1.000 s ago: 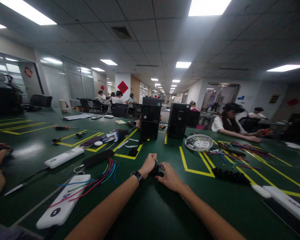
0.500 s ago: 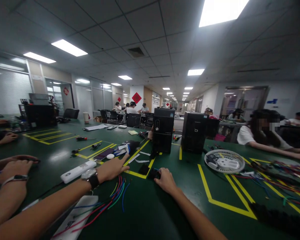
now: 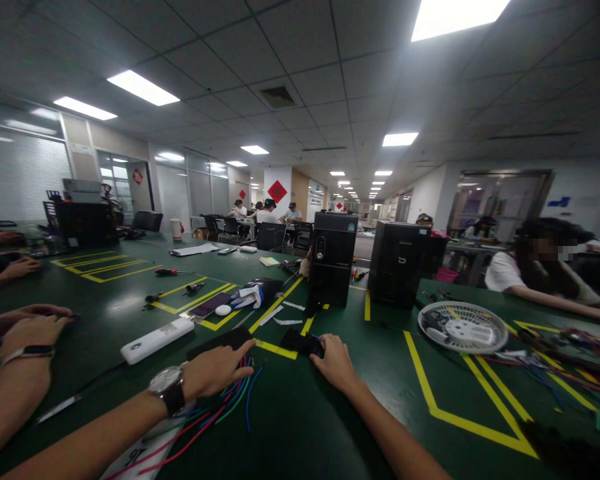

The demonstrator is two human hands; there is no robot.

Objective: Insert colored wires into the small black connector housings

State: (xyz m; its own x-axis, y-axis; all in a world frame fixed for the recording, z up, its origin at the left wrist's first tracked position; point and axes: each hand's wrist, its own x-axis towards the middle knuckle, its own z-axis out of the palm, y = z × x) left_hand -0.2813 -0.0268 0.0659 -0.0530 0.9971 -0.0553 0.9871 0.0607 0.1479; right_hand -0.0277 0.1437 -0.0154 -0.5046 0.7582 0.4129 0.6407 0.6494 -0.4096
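Left hand (image 3: pixel 213 371) has dropped from near the glove (image 3: pixel 250 297) to over the wires (image 3: pixel 234 395), fingers extended; whether it grips one, I cannot tell. Right hand (image 3: pixel 336 363) pinches a black piece (image 3: pixel 307 344) on the table (image 3: pixel 290 427), before the left tower (image 3: pixel 334 267).

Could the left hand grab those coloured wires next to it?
Probably yes: the left hand is right at the coloured wires, and nothing visible seems to block its way.
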